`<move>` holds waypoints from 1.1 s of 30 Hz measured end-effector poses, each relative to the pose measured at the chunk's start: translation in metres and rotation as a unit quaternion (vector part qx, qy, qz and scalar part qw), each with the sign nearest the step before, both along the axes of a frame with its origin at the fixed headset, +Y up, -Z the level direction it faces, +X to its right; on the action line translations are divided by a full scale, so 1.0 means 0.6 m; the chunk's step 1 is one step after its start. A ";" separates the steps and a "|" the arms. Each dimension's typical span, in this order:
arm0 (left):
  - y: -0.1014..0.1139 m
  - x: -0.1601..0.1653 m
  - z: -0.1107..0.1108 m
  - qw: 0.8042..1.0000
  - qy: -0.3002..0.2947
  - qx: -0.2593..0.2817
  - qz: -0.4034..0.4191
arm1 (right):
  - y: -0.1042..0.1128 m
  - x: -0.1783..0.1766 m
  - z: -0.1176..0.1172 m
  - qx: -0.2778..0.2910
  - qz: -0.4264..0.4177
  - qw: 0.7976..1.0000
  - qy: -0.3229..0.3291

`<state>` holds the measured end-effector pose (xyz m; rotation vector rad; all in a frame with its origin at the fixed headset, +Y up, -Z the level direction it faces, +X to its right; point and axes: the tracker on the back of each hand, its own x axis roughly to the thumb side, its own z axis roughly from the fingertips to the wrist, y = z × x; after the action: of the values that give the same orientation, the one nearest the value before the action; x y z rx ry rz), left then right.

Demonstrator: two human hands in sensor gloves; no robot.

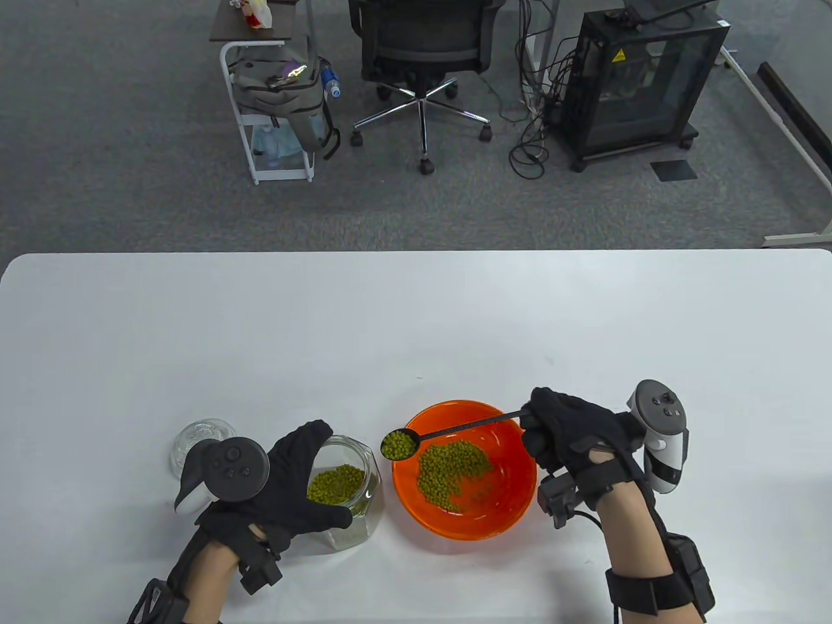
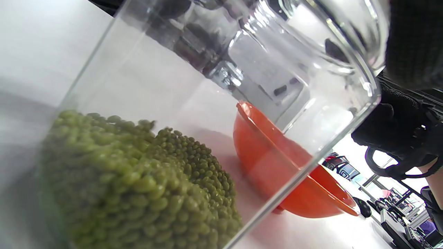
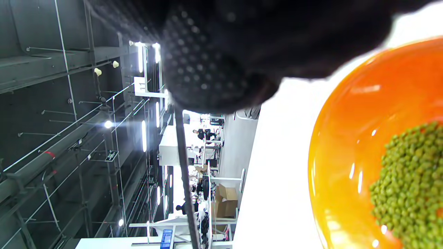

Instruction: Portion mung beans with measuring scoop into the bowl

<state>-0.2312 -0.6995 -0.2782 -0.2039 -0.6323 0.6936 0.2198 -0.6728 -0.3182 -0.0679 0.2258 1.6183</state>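
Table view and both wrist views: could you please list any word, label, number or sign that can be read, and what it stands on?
No text can be read in any view.
Yellow triangular warning sticker on the black cabinet: a symbol only, too small to make out.
Hanging sign in the right wrist view: too small and blurred to read.

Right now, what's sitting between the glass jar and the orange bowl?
In the table view, the loaded scoop head hangs over the narrow gap between the glass jar and the orange bowl; below it, only bare white table.
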 end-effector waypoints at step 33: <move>-0.002 -0.001 -0.001 1.000 -0.001 -0.002 0.001 | -0.036 0.088 0.012 0.010 0.157 0.987 0.028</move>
<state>-0.2321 -0.7010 -0.2789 -0.2073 -0.6338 0.6966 0.2724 -0.6946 -0.3112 -0.0439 0.2500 1.9384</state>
